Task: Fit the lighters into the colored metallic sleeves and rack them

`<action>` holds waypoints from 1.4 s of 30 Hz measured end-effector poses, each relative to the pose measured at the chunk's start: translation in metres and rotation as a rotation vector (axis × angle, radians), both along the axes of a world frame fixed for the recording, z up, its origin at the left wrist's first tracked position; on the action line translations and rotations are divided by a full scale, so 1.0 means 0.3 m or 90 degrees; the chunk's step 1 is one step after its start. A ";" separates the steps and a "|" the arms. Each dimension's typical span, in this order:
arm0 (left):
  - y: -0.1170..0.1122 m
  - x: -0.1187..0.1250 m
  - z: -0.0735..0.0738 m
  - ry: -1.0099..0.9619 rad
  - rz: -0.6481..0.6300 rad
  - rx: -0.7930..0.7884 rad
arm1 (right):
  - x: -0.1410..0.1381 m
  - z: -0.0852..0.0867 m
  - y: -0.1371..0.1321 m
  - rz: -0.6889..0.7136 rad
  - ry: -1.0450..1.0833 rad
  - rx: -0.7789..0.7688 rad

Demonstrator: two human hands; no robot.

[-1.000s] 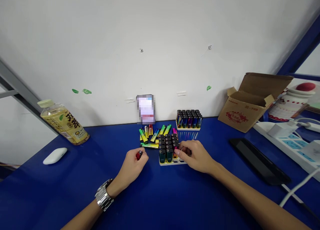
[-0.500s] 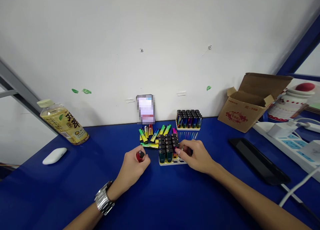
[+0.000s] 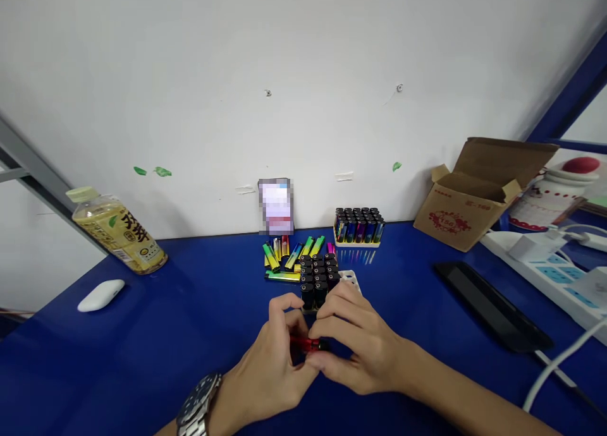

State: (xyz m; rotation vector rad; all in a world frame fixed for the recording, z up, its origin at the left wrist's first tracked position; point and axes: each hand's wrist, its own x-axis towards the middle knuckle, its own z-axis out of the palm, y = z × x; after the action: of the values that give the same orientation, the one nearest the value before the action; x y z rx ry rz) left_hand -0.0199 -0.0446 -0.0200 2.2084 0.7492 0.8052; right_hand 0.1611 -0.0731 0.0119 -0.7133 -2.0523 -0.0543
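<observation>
A red lighter (image 3: pixel 306 344) with a black top lies sideways between my two hands in front of the near tray. My left hand (image 3: pixel 277 354) is closed around its left part, and the fingers hide much of it. The fingertips of my right hand (image 3: pixel 355 338) pinch it near the black end. Just beyond the hands stands a white tray (image 3: pixel 351 278) with upright black-topped lighters (image 3: pixel 319 275); the right-hand column of slots shows no lighters. Several loose green, yellow and blue lighters (image 3: pixel 284 276) lie behind and left of this tray.
A second filled lighter tray (image 3: pixel 358 243) stands by the wall, near a phone (image 3: pixel 276 205). At left are a drink bottle (image 3: pixel 118 230) and a white case (image 3: pixel 101 296). A cardboard box (image 3: pixel 467 202), a black device (image 3: pixel 493 304) and a power strip (image 3: pixel 545 272) occupy the right.
My right hand has left the tray and come down to the red lighter. My left hand has moved right and nearer, turning the lighter from upright to sideways.
</observation>
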 end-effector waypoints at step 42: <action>0.193 -0.061 0.057 0.021 0.354 0.030 | 0.188 -0.071 0.113 -0.182 0.098 -0.306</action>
State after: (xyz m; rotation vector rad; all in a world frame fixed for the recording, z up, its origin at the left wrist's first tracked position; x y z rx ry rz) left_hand -0.0383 0.0132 -0.0029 2.0756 1.4064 1.0567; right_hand 0.2174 -0.0392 -0.0094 -1.2631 -1.8154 0.3311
